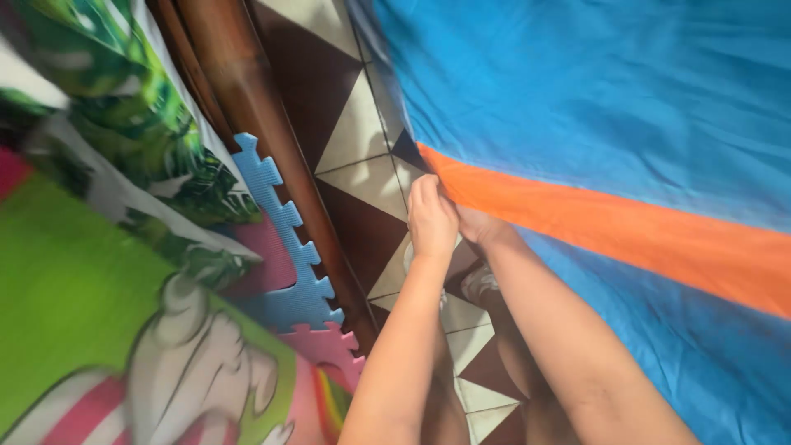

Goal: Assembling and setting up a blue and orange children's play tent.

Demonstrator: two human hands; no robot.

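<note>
Setting: a home, likely a bedroom or children's room. Evidence: floor tiles point(362, 177) in a brown and cream triangle pattern; dark wooden bed frame point(247, 91); foam puzzle mats point(288, 247) in blue and pink; cartoon-print bedding point(107, 330); blue sheet point(593, 91) with an orange stripe

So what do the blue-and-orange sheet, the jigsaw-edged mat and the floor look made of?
Blue-and-orange sheet: thin woven fabric, matte, finely creased, probably cotton or polyester. Jigsaw-edged mat: soft foam by its look, matte, with interlocking teeth. Floor: glazed tile, brown and cream triangles, visible grout lines.
</note>
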